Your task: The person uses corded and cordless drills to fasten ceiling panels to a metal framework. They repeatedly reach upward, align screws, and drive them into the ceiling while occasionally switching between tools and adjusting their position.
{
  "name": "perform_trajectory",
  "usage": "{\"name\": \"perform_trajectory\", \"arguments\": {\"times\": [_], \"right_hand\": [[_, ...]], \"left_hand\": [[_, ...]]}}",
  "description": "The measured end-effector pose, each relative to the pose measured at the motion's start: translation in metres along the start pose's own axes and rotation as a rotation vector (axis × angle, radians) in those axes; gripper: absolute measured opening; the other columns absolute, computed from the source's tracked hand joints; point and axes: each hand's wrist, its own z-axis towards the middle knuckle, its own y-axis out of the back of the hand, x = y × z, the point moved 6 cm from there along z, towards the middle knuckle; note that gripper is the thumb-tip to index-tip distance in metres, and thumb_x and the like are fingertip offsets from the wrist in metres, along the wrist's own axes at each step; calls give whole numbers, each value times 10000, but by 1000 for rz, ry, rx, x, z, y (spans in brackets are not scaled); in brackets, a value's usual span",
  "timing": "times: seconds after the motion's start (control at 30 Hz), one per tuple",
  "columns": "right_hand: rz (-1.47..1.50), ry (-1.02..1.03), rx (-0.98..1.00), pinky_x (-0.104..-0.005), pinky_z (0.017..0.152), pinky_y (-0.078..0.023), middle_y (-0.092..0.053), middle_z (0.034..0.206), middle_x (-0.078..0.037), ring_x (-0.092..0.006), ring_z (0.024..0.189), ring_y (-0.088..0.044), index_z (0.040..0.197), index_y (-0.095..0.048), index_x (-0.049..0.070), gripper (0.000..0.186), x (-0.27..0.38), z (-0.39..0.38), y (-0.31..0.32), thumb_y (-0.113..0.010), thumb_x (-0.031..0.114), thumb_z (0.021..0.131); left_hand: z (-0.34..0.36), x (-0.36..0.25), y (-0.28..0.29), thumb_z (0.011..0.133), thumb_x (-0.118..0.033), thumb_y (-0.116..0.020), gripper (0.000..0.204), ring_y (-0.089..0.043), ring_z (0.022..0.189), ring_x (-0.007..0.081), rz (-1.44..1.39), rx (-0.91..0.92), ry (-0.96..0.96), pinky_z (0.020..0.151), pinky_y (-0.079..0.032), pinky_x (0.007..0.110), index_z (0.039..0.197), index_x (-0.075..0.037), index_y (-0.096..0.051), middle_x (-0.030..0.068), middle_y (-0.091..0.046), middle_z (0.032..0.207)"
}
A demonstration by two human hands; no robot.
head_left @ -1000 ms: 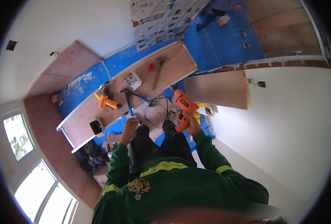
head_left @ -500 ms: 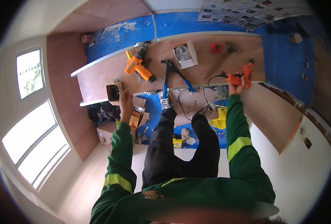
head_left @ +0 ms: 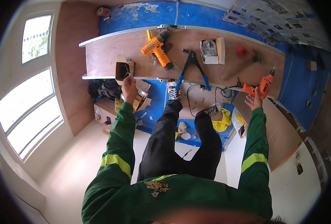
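Observation:
My left hand [head_left: 128,90] is at the near right corner of a small open cardboard box [head_left: 119,71] with dark contents. Its fingertips are drawn together at the box's rim; what they pinch, if anything, is hidden. On the right, an orange-red corded drill [head_left: 262,88] lies at the board's front edge, its bit pointing away from me. My right hand [head_left: 254,101] is against the near side of the drill, palm up, fingers spread apart and not wrapped round it. Between my hands lie an orange cordless drill [head_left: 157,50] and a hand riveter [head_left: 191,59] with blue grips.
A long wooden board [head_left: 109,50] with metal edges spans the front. On it are an open white box [head_left: 211,51], a red tape measure [head_left: 242,52] and a hammer [head_left: 258,56]. A black cord loops below it. Yellow bags [head_left: 222,121] and cartons [head_left: 142,95] lie near my feet.
The view has shifted, so the board appears higher and further right. My left hand has come up to the box's rim. My right hand's fingers have spread beside the corded drill.

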Motion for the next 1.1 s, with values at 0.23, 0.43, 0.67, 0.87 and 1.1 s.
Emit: {"name": "perform_trajectory", "arguments": {"times": [0.23, 0.43, 0.67, 0.87, 1.1], "right_hand": [[-154, 137, -478, -511, 1025, -544, -675, 1288, -201, -322, 1134, -692, 1415, -569, -7, 745, -1, -22, 0, -713, 595, 1001], [-594, 891, -113, -422, 942, -556, -695, 1133, -147, -288, 1036, -704, 1268, -657, 13, 368, -24, -135, -206, -701, 310, 1055], [-1001, 1278, 297, -518, 970, -553, -644, 1239, -231, -408, 1189, -660, 1479, -469, 5, 712, -37, -193, -500, -840, 231, 915], [-1247, 832, 313, -548, 944, -552, -648, 1233, -225, -423, 1179, -652, 1364, -465, -17, 602, -55, -165, -564, -792, 210, 912], [-1050, 903, 376, -609, 890, -565, -716, 1124, -273, -494, 1020, -718, 1389, -466, 17, 590, -29, -205, -519, -729, 200, 894]], "left_hand": [[64, 25, 27, 1017, -202, -691, 339, -737, 1137, 389, 129, -137, -32, 994, -570, 456, 1279, 10, -723, 223, -767, 1217], [105, 33, 14, 984, -165, -645, 274, -720, 1127, 455, 485, 68, -126, 964, -584, 528, 1197, -59, -781, 228, -753, 1200], [122, 39, 9, 983, -188, -663, 159, -709, 1047, 502, 618, 204, -237, 895, -571, 598, 1028, -60, -745, 247, -721, 1136], [111, 33, 27, 1049, -86, -583, 121, -681, 1054, 512, 508, 189, -304, 874, -543, 601, 1142, -9, -577, 252, -700, 1110], [104, 34, 53, 1053, -43, -567, 221, -713, 990, 449, 262, 79, -285, 839, -562, 514, 1252, 10, -647, 239, -729, 1113]]}}
